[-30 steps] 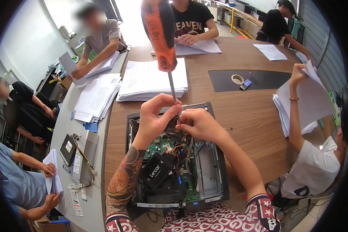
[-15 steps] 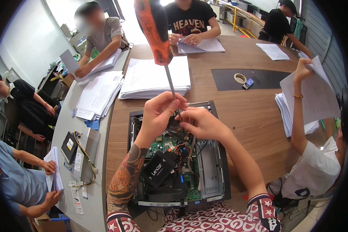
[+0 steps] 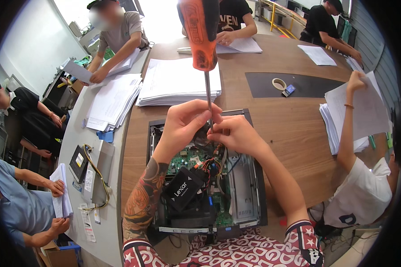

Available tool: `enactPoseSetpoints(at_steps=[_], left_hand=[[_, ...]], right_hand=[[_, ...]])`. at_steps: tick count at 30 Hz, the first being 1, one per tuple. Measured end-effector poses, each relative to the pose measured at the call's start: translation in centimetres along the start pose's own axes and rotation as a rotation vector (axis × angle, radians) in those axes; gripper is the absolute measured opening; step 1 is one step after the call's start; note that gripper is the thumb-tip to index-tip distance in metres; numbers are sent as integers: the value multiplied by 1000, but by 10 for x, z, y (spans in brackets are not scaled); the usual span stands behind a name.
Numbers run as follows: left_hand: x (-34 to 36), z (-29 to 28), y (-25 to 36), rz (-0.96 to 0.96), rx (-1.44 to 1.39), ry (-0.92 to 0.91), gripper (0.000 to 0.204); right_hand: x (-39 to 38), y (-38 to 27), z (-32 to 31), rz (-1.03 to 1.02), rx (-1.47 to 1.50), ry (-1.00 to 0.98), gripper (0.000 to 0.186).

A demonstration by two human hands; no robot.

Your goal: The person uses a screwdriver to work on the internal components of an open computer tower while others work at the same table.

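Note:
An orange and black screwdriver (image 3: 201, 38) stands nearly upright, handle up, over an opened desktop computer case (image 3: 247, 204). My left hand (image 3: 182, 124) is closed, its fingertips pinching the metal shaft below the handle. My right hand (image 3: 241, 135) is closed too, its thumb and fingers pinching the shaft lower down, near the tip. The tip is hidden by my fingers and the dark parts behind them. Below my hands a green circuit board (image 3: 189, 155), coloured cables (image 3: 209, 167) and a black solid-state drive (image 3: 182, 189) show inside the case.
Paper stacks (image 3: 178, 82) lie beyond the case. A tape roll (image 3: 279, 84) and a small blue item (image 3: 289, 90) sit on the dark table panel. A metal power supply (image 3: 99, 171) stands on the grey table at left. Several people handle papers around the tables.
The screwdriver has swung more upright, its handle shifting right and up. My hands keep their pinch on the shaft. At right, a person's hand has lowered slightly with a sheet.

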State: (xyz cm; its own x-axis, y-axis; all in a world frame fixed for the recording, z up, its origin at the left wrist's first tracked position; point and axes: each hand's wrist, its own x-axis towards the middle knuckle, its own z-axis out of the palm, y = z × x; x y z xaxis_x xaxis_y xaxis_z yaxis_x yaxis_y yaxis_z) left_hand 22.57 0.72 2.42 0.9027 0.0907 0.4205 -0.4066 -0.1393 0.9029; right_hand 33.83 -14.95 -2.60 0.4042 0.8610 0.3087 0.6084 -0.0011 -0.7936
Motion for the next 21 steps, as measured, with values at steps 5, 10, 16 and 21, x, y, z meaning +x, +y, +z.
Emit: enactPoseSetpoints(at_steps=[5, 10, 16, 21], left_hand=[[2, -1, -8, 0, 57, 115, 12], [2, 2, -10, 8, 135, 212, 16], [4, 4, -8, 24, 58, 229, 23], [2, 0, -12, 42, 7, 189, 12]], right_hand=[[3, -5, -1, 41, -13, -37, 21], [2, -2, 0, 23, -22, -50, 20], [3, 6, 4, -97, 22, -25, 16], [1, 0, 0, -100, 22, -98, 11]])
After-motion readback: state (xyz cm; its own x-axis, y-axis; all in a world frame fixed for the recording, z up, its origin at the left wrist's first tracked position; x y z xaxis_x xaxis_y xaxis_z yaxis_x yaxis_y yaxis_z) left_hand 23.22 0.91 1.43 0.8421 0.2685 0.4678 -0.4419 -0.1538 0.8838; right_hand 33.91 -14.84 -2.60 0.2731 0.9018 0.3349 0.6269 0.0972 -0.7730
